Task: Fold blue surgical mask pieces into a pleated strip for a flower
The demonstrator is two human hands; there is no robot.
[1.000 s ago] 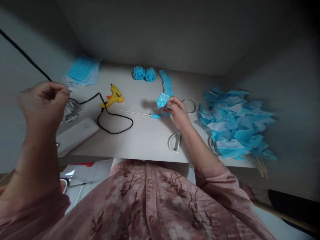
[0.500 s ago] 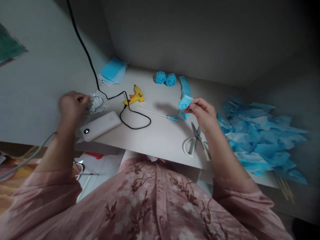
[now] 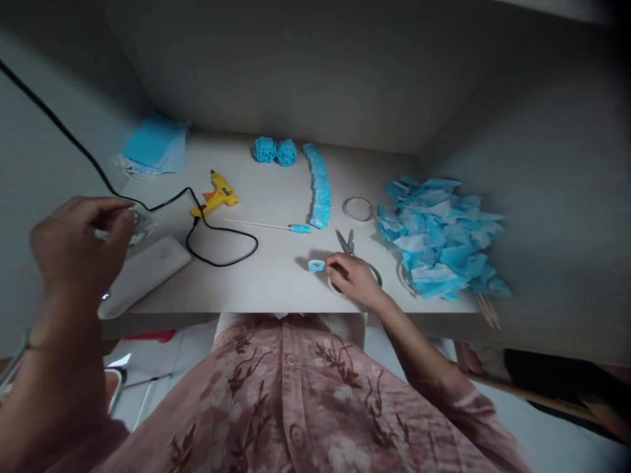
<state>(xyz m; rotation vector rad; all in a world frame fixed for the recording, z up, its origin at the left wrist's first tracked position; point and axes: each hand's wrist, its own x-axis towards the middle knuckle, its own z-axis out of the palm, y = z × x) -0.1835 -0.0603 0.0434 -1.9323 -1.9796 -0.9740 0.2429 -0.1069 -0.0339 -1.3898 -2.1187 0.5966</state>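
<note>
My right hand (image 3: 357, 281) pinches a small folded piece of blue mask fabric (image 3: 316, 265) just above the table, its fingers over the handles of the scissors (image 3: 347, 244). The scissors lie with blades apart. At the left, my left hand (image 3: 81, 243) is raised with thumb and forefinger together; I cannot make out what is between them. Behind it sit white scraps (image 3: 142, 226), partly hidden, and a white power bank (image 3: 148, 272). In the middle lies a thin stick (image 3: 259, 224) with blue fabric wrapped round one end (image 3: 300, 228).
A yellow glue gun (image 3: 219, 196) lies with its black cable (image 3: 221, 264) looped on the table. Two blue fabric roses (image 3: 275, 151) and a strip of blue folded pieces (image 3: 319, 187) lie behind. Right are a wire ring (image 3: 358, 209) and a blue fabric heap (image 3: 444, 236); back left, face masks (image 3: 154, 143).
My right hand has come down toward the table's front edge with the blue piece, now over the scissors. My left hand has lifted away from the white scraps. The view has shifted right.
</note>
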